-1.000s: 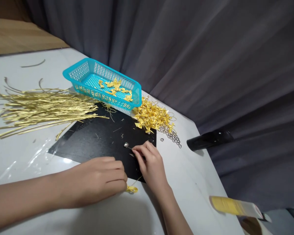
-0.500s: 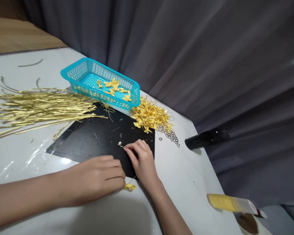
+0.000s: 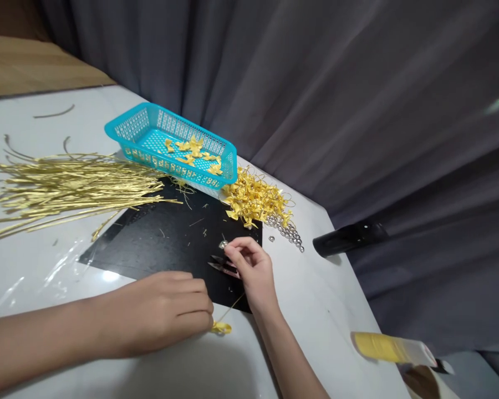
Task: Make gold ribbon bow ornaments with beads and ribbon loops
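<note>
Silver bead (image 3: 223, 244) on a thin pin sits pinched in the narrow grip of my right hand (image 3: 253, 271), above the black cutting mat (image 3: 158, 244), with small dark scissors (image 3: 221, 266) just beneath. My curled left hand (image 3: 166, 307) is beside a yellow ribbon bow (image 3: 221, 328) past the mat's lower corner; I cannot tell whether it holds anything. A blue plastic basket (image 3: 170, 124) sits upper left.
</note>
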Available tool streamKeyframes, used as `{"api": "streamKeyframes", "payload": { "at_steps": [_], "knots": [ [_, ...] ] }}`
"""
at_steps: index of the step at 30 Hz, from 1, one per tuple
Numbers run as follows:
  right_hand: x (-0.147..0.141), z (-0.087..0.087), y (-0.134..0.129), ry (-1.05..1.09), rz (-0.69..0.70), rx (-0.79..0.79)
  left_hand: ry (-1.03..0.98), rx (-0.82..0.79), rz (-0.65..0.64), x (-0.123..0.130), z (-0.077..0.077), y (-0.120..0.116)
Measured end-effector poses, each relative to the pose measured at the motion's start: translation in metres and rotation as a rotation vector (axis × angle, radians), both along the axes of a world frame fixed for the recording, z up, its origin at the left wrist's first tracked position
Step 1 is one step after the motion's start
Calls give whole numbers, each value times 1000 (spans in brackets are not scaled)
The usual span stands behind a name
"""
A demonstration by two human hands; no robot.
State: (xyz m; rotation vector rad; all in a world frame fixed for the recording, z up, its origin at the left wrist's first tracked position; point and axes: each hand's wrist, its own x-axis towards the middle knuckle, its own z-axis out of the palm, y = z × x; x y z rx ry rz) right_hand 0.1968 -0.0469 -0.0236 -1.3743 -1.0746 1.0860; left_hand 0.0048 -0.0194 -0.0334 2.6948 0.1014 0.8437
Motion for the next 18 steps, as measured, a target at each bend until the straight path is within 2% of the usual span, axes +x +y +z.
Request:
{"api": "streamKeyframes", "payload": {
  "at_steps": [3, 9, 18],
  "knots": [
    [4, 0, -1, 191, -71, -36, 85, -62, -121, 0, -1, 0],
    [10, 3, 1, 473, -126, -72, 92, -78, -114, -1, -4, 2],
    [25, 24, -4, 542, -198, -4, 72, -129, -119, -1, 3, 2]
  ]
}}
